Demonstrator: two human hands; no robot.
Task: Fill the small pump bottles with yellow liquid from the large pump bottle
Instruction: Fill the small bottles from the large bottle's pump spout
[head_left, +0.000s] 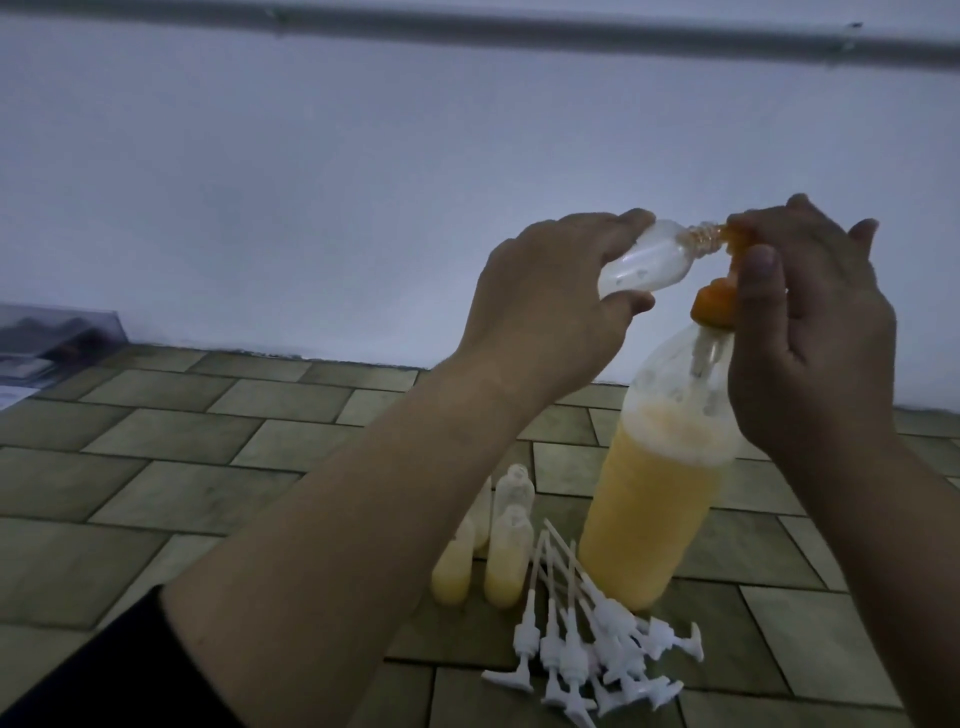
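My left hand (545, 301) holds a clear small bottle (283, 262) tilted on its side, its threaded neck against the orange pump nozzle (896, 241) of the large bottle (654, 499). The large bottle stands upright on the tiled floor, about two thirds full of yellow liquid. My right hand (815, 332) rests on the orange pump head, fingers over its top. Little liquid shows in the held bottle.
Several small bottles (511, 551) stand left of the large bottle, some holding yellow liquid, one clear. A pile of white pump tops (587, 654) lies on the tiled floor (208, 467) in front. A white wall runs behind; a dark object (52, 338) sits far left.
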